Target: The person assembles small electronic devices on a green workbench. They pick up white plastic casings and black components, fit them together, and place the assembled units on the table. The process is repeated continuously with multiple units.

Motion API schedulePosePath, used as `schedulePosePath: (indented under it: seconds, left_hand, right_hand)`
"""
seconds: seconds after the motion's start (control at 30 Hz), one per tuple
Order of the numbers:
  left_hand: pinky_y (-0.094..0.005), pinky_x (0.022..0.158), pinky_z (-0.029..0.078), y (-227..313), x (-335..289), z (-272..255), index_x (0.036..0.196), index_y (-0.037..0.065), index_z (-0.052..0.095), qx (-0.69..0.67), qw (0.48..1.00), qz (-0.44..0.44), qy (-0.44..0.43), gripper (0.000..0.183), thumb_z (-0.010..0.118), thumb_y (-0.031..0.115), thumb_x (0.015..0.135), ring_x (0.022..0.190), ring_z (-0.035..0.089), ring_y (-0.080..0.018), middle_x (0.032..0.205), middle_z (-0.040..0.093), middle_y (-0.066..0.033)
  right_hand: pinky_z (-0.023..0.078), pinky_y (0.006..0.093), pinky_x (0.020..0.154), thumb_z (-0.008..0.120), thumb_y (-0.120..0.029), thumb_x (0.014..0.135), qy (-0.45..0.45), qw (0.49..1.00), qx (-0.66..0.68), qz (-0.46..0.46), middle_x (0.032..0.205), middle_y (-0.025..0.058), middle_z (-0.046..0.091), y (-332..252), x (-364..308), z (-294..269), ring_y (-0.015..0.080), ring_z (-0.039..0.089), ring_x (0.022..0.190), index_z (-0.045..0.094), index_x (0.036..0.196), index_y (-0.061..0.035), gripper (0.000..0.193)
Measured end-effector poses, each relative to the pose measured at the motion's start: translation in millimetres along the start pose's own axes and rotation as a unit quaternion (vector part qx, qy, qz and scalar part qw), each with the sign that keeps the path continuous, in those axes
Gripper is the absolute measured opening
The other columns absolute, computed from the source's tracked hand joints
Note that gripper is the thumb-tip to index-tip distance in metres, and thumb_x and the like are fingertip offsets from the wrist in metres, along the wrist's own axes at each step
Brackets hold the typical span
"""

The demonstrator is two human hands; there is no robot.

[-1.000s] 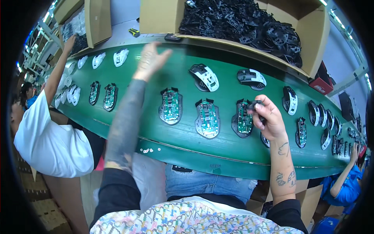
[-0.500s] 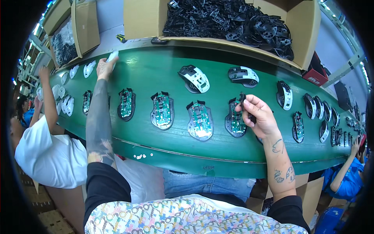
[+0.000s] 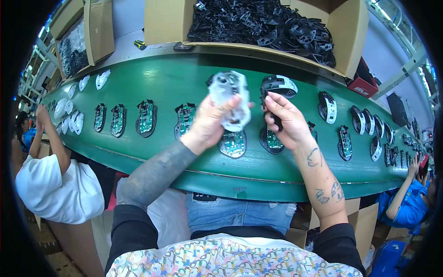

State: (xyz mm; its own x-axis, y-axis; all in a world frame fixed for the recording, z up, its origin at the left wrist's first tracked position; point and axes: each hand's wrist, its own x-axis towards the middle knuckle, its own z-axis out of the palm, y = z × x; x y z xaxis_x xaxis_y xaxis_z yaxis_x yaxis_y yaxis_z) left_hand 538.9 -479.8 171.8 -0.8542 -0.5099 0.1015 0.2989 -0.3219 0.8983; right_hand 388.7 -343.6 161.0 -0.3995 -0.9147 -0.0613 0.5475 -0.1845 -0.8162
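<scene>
My left hand (image 3: 206, 124) is closed around a white mouse shell (image 3: 227, 87), its openwork inner side showing, slightly blurred. The shell is raised above the green work surface (image 3: 203, 161). Close to it, my right hand (image 3: 290, 123) pinches a small black plastic part (image 3: 264, 96) between thumb and fingers; part of the piece is hidden by the fingers. Below the hands lie mouse bases with green circuit boards, one (image 3: 232, 146) under the shell and another (image 3: 271, 141) under the right hand. A black-and-white mouse (image 3: 281, 85) sits just beyond the right hand.
A cardboard box (image 3: 344, 37) heaped with black plastic parts stands along the far side. More circuit-board bases (image 3: 146, 121) line the surface, with white shells (image 3: 102, 79) at left and assembled mice (image 3: 327, 107) at right. Other people work at both ends.
My left hand has come from the far left to the middle, bringing the white mouse shell near my right hand. My right hand has risen slightly, still pinching the black part.
</scene>
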Motion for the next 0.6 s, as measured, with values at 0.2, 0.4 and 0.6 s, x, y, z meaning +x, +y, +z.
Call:
schedulePosePath:
  seconds: [0.2,0.4,0.6]
  left_hand:
    - [-0.0311,0.081,0.050,-16.6,1.0,36.3,0.114,0.007,0.052,-0.039,0.995,-0.011,-0.095,0.045,0.073,0.029,0.082,0.094,0.062,-0.0160,0.101,0.064,-0.0042]
    - [-0.0324,0.084,0.050,-31.9,-3.1,19.6,0.118,0.007,0.050,-0.089,0.990,-0.039,-0.100,0.056,0.073,0.039,0.079,0.099,0.060,-0.0173,0.108,0.061,-0.0052]
    - [-0.0303,0.083,0.049,-36.7,-6.6,21.8,0.117,0.007,0.051,-0.005,1.000,0.025,-0.006,0.046,0.072,0.030,0.083,0.097,0.060,-0.0145,0.107,0.061,-0.0030]
  right_hand:
    - [0.036,0.0178,0.047,0.066,-0.019,0.088,-0.005,0.997,0.072,-0.026,0.078,-0.0010,0.057,2.9,-11.5,-8.3,0.0066,0.051,0.060,0.059,0.105,-0.0100,0.020]
    - [0.036,0.0179,0.048,0.066,-0.019,0.088,-0.049,0.993,0.107,-0.017,0.078,-0.0015,0.058,16.3,-13.3,-9.1,0.0065,0.051,0.061,0.061,0.104,-0.0098,0.019]
    - [0.035,0.0176,0.048,0.065,-0.019,0.089,0.019,0.992,0.111,-0.057,0.077,-0.0025,0.057,24.2,-14.3,-1.8,0.0057,0.050,0.061,0.062,0.104,-0.0083,0.019]
